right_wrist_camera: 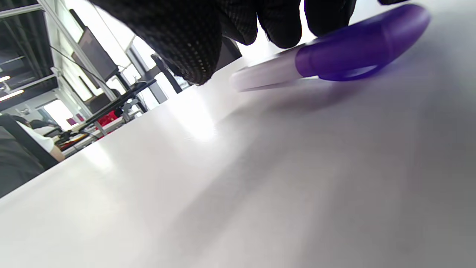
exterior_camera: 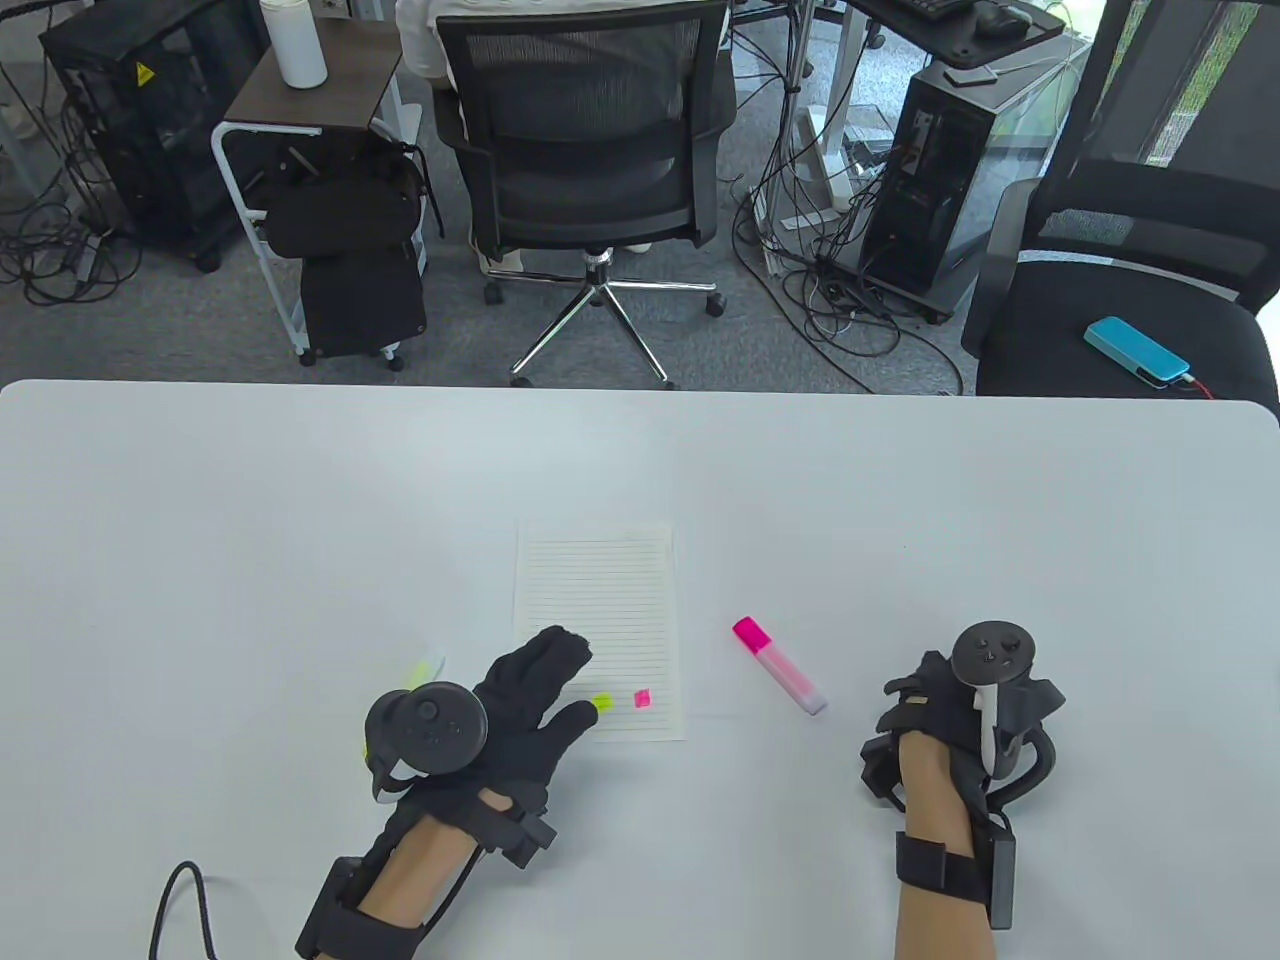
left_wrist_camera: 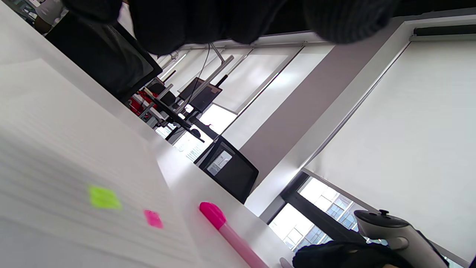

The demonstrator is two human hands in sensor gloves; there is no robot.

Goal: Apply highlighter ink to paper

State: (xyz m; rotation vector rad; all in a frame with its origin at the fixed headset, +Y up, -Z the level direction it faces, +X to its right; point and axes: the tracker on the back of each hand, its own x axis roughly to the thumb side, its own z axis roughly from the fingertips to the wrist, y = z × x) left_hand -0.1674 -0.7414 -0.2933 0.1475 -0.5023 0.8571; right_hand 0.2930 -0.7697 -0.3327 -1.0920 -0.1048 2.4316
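A lined paper sheet (exterior_camera: 598, 610) lies mid-table with a yellow mark (exterior_camera: 602, 702) and a pink mark (exterior_camera: 643, 699) near its bottom edge; both marks also show in the left wrist view (left_wrist_camera: 104, 197), (left_wrist_camera: 153, 218). My left hand (exterior_camera: 578, 682) rests open on the sheet's lower left corner. A yellow highlighter (exterior_camera: 428, 667) lies just left of it, mostly hidden by the tracker. A capped pink highlighter (exterior_camera: 782, 667) lies right of the sheet. My right hand (exterior_camera: 925, 700) is curled downward over a purple highlighter (right_wrist_camera: 357, 48) lying on the table; whether the fingers (right_wrist_camera: 186, 41) grip it is unclear.
The white table (exterior_camera: 250, 520) ends at its far edge, with office chairs (exterior_camera: 590, 130) and computer towers on the floor beyond it. A blue phone (exterior_camera: 1137, 350) lies on the right chair. A black cable (exterior_camera: 180, 900) loops at the table's near left.
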